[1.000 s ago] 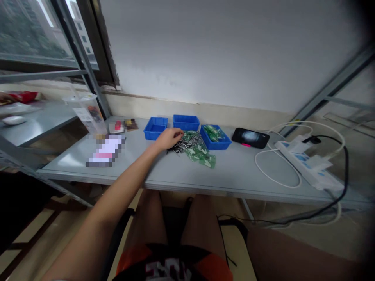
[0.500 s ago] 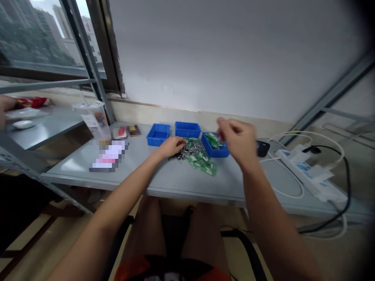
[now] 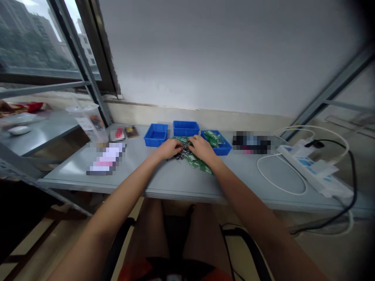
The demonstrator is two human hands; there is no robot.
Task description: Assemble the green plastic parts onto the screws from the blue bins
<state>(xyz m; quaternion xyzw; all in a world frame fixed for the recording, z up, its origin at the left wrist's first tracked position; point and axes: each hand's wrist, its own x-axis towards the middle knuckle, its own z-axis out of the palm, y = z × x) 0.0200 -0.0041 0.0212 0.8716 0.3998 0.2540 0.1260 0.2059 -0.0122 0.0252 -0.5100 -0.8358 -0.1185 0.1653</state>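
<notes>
A: What do I log at the hands?

B: Left hand (image 3: pixel 170 148) at the left edge of the pile of metal bits (image 3: pixel 179 155), its fingers curled inward; right hand (image 3: pixel 201 146) just beside it, its fingers bent down over the pile and the green pieces (image 3: pixel 199 164); from my end I cannot tell whether either set is together, apart or clamped on anything.

A: And the pile itself?

B: On the bench (image 3: pixel 175 179), in front of the middle tray (image 3: pixel 186 132), partly hidden from me by both hands; green pieces lie against it, spilling toward the near right.

A: Surroundings?

B: Left tray (image 3: pixel 156 143) beyond the left hand; right tray (image 3: pixel 224 150) holding more green pieces; cup (image 3: pixel 92 127) well apart, leftward; power strip (image 3: pixel 315 169) far right, plugs fitted.
</notes>
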